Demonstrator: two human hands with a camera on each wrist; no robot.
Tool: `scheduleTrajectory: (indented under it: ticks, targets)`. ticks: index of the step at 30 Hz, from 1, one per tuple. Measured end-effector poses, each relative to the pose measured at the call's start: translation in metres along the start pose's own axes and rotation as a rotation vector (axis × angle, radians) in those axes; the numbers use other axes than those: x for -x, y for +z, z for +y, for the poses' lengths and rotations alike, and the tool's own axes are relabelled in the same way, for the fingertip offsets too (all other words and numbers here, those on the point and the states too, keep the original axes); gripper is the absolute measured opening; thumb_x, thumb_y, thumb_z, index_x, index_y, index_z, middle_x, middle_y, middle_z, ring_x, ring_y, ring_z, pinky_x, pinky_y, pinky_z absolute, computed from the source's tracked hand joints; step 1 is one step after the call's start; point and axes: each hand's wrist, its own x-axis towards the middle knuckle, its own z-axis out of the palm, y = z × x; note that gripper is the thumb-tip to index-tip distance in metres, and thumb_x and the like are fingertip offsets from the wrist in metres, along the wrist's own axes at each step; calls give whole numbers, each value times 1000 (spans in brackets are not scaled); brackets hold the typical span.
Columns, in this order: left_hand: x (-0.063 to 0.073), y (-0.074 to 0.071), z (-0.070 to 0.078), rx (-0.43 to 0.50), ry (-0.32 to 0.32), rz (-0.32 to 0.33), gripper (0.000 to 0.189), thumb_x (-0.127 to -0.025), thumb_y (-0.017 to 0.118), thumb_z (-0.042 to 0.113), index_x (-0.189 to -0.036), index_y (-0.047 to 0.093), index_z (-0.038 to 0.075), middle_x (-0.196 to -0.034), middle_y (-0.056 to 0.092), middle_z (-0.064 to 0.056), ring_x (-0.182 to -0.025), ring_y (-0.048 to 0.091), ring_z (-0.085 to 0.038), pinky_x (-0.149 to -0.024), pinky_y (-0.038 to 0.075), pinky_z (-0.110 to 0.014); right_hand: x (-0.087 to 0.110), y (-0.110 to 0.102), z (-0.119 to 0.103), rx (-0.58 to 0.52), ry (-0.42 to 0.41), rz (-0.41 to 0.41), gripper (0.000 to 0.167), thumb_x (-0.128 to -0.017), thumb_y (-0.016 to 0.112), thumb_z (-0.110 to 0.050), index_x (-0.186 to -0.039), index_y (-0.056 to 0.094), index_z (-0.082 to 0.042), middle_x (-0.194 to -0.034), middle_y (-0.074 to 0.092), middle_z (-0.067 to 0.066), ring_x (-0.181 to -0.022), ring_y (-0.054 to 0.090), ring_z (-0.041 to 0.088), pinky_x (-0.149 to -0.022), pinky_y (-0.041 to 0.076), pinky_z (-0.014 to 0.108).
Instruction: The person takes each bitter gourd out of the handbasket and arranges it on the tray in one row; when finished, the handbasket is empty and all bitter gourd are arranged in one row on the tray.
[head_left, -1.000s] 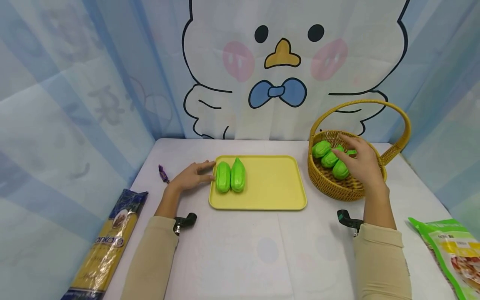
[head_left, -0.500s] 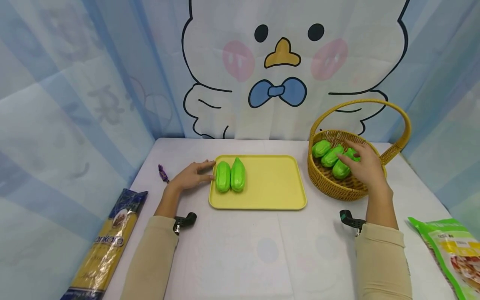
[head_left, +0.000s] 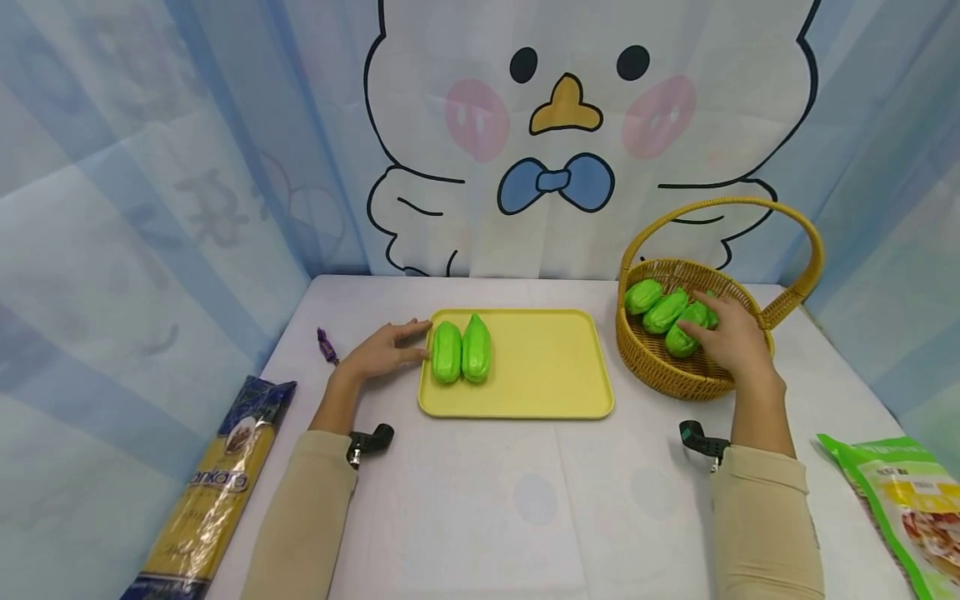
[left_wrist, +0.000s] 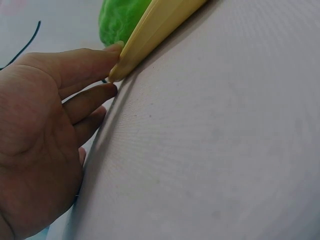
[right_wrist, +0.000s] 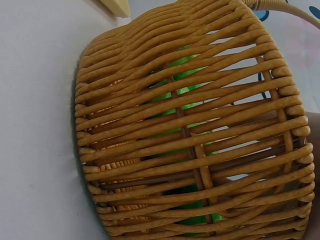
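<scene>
In the head view two glossy green, cucumber-shaped toy vegetables (head_left: 476,350) lie side by side at the left end of a yellow tray (head_left: 551,367). My left hand (head_left: 381,352) touches the tray's left rim with spread fingers; the left wrist view has a fingertip on that rim. On the right, my right hand (head_left: 735,337) reaches into a round wicker basket (head_left: 663,379), thumb and forefinger either side of a green toy vegetable (head_left: 693,317). Several similar ones lie there. Basket weave hides the right fingers in its wrist view, so whether they grip is unclear.
A tall arched handle (head_left: 806,275) rises over the basket. Left on the white table lie a purple-wrapped candy (head_left: 327,347) and a long blue-and-yellow packet (head_left: 213,492). A green bag (head_left: 900,500) lies at the right edge. Printed curtains surround the table.
My right hand has moved slightly right and down into the basket, its fingers now lower about the green toy vegetables, which have shifted a little. The left hand and tray stay put.
</scene>
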Motion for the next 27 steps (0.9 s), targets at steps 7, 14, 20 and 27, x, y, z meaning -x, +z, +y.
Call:
scheduleTrajectory:
  ticks: [7,14,20,27]
  targets:
    - [2,1,1,1,-8,5,71,-96,72,44,-159,46,22,-171,29,-11,-162,17,-35,-132,2,-58,2,1,-1,37,40,-40,74,-105,61,-39,-162,31,-3,-161,24,41,-147,21,64,-111,21,85]
    - [2,0,3,7,-5,2,71,-96,72,43,-159,46,21,-170,30,-11,-161,19,-32,-133,2,-56,-1,2,0,48,54,-75,74,-104,62,-38,-163,32,-5,-161,23,41,-147,18,64,-109,16,88]
    - [3,-1,5,12,-6,3,71,-97,72,41,-159,46,19,-170,30,-11,-161,19,-31,-133,2,-55,-3,4,4,45,55,-124,73,-106,58,-41,-164,29,-6,-164,13,41,-149,14,65,-111,19,86]
    - [3,0,6,4,-15,6,71,-96,72,42,-159,46,20,-170,31,-10,-162,16,-33,-133,0,-56,-4,4,6,-3,53,-159,74,-107,57,-43,-163,29,-4,-167,1,39,-150,6,65,-114,19,83]
